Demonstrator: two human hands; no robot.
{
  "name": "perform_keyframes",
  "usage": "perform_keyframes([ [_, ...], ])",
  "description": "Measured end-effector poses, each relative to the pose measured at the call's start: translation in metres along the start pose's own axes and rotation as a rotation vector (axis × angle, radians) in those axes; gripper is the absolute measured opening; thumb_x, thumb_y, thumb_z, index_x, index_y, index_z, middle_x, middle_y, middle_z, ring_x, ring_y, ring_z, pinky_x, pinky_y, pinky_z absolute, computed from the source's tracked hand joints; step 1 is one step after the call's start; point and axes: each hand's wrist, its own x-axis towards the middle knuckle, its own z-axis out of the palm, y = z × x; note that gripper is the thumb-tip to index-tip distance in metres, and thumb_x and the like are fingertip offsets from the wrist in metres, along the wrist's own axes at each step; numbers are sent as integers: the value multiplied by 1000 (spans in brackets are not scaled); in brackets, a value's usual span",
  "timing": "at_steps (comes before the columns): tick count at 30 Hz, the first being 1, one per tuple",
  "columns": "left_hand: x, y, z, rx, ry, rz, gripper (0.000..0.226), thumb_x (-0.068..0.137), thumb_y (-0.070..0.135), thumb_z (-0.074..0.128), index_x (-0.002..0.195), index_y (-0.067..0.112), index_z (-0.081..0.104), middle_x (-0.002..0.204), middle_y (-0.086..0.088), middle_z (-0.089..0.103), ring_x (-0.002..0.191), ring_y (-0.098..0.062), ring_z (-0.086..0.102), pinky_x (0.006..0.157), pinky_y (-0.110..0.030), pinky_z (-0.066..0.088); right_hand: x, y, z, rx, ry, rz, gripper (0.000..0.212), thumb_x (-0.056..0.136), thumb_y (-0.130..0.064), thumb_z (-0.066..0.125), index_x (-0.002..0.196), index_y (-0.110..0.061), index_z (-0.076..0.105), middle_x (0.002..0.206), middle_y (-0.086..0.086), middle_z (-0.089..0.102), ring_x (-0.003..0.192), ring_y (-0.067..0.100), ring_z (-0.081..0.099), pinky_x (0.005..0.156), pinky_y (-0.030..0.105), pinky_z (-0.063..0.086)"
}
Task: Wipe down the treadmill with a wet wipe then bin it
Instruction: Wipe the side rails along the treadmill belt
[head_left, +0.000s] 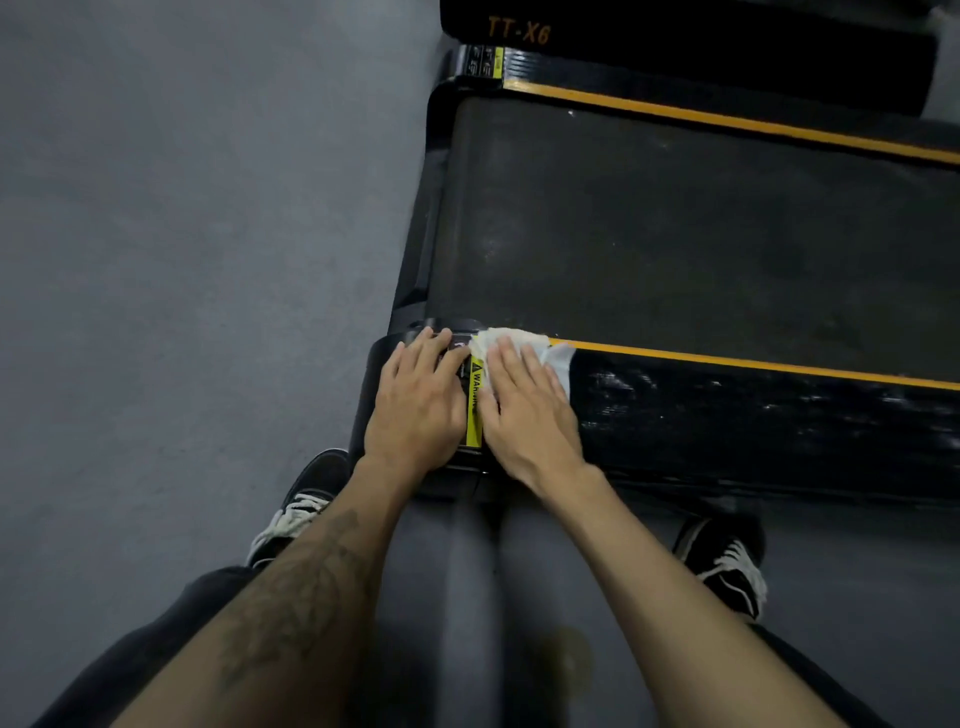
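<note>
Grey floor (182, 260) fills the left of the view, and a black treadmill (675, 223) lies across the right, its dark belt (649, 234) edged by two side rails with orange stripes. The person crouches at the near rail (753, 415), black shoes on the floor either side.

Judging by the wet, streaky sheen along the near rail to the right of the hands, that stretch looks already wiped. The belt looks dull and scuffed, with no such sheen, and the far rail (727, 88) looks dry, so I judge the job well short of done: the corner under the hands is being worked, the belt, far rail and the parts out of view remain, and the binning comes last. No bin is in view.

The right hand (524, 410) lies flat on the white wipe (519, 345), fingers straight and close together, pressing it onto the rail at the start of the orange stripe. The wipe shows beyond the fingertips and on the right of the hand; the rest is hidden under the palm. It is pressed, not pinched.

The left hand (418, 405) rests flat on the rail's end cap, just beside the right, fingers straight and slightly spread, holding nothing. Between the two hands a yellow warning label (475, 395) shows.
</note>
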Motion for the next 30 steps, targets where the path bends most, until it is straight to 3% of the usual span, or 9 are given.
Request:
perform_keyframes([
  [6, -1, 1, 1, 2, 11, 19, 47, 93, 22, 40, 132, 10, 64, 145, -14, 58, 142, -32, 47, 117, -54, 36, -6, 13, -2, -21, 33, 125, 60, 110, -36, 26, 165, -19, 11, 172, -4, 1, 158, 15, -3, 127, 35, -4],
  [10, -1, 1, 2, 15, 20, 25, 46, 92, 21, 42, 130, 10, 65, 143, -13, 59, 140, -32, 49, 116, -54, 38, 7, 3, -2, 24, -6, 27, 60, 109, -34, 28, 165, -20, 12, 172, -5, 2, 158, 13, -3, 127, 34, -5],
  [13, -2, 1, 0, 5, 16, 25, 46, 92, 21, 42, 131, 10, 64, 144, -13, 59, 140, -31, 49, 117, -53, 37, 18, 18, -11, 34, -33, -5, 57, 109, -31, 27, 164, -22, 16, 172, -7, 10, 158, 13, 2, 128, 34, -2],
  [17, -3, 2, 0, 11, 7, 20, 47, 93, 22, 41, 131, 10, 64, 144, -13, 58, 141, -32, 48, 117, -53, 36, 19, 5, -3, 41, 56, 126, 58, 106, -32, 31, 161, -15, 27, 167, 0, 26, 156, 20, 14, 128, 39, 7],
  [19, -1, 2, 1, 10, 17, 19, 44, 93, 22, 42, 129, 11, 65, 143, -12, 59, 140, -31, 49, 116, -54, 38, 24, -8, 1, 73, 63, 76, 59, 104, -33, 34, 159, -13, 29, 165, 1, 30, 155, 20, 15, 127, 40, 8],
  [22, -1, 2, -1, 4, 10, 23, 44, 92, 22, 42, 129, 11, 64, 143, -11, 59, 141, -31, 48, 116, -53, 37, 29, -1, -5, 78, 20, -30, 58, 105, -28, 34, 161, -16, 27, 166, 0, 28, 154, 17, 17, 128, 39, 8],
  [26, -3, 3, -4, -6, 1, 17, 47, 93, 23, 39, 131, 10, 64, 144, -12, 58, 141, -32, 47, 118, -53, 35, 24, 22, -7, 40, 48, 69, 58, 104, -31, 28, 161, -18, 29, 166, -2, 29, 153, 18, 19, 128, 42, 10],
  [30, -1, 2, -1, -11, -2, 11, 46, 92, 22, 41, 131, 12, 64, 144, -11, 58, 142, -31, 47, 117, -53, 36, 38, -1, -1, 49, 1, 74, 57, 104, -37, 24, 159, -28, 33, 165, 0, 30, 154, 26, 18, 127, 48, 7],
])
